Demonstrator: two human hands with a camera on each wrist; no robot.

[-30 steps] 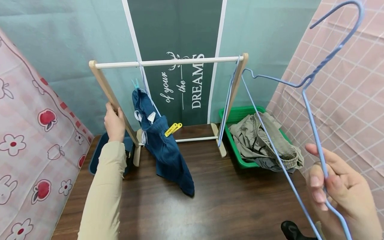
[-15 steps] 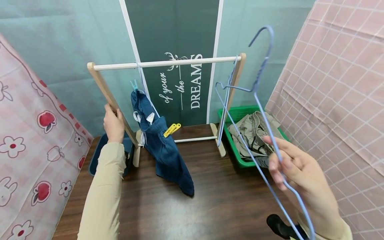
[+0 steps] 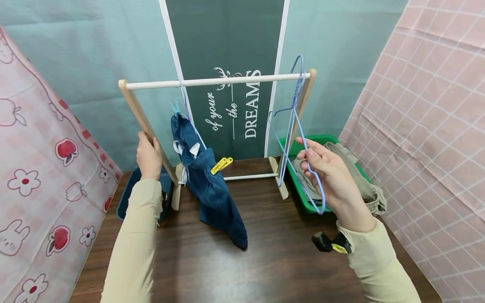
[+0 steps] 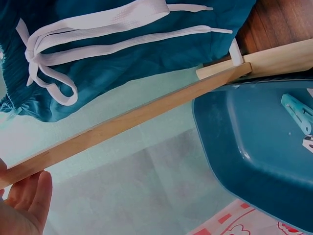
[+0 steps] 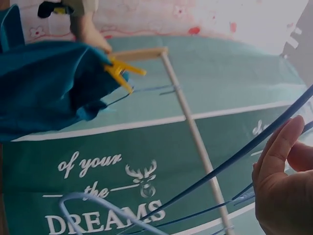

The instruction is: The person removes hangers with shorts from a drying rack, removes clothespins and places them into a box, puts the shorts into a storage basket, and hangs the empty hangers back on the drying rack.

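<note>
A wooden rack with a white rail [image 3: 235, 80] stands in the middle of the head view. My left hand [image 3: 149, 158] grips its left post [image 3: 138, 113], above a blue bin. From the rail hang dark blue trousers [image 3: 212, 189] on a hanger, with a yellow clothespin [image 3: 221, 166] and a light blue clothespin [image 3: 175, 108]. My right hand [image 3: 331, 174] pinches the side wire of a bare blue wire hanger [image 3: 297, 94]. The hook of that hanger rises above the rail's right end and overlaps it. In the right wrist view, its wire [image 5: 234, 157] runs past the fingers.
At the right stands a green basket [image 3: 329, 139] of grey-beige clothes [image 3: 365, 185]. Another bare blue hanger [image 3: 282, 172] hangs by the right post. The blue bin [image 4: 205, 132] at the left holds a teal clothespin [image 4: 297, 115]. Patterned cloths enclose both sides.
My right hand has moved left and forward, carrying the hanger from the right side to the rail's right end. The left hand stays on the post.
</note>
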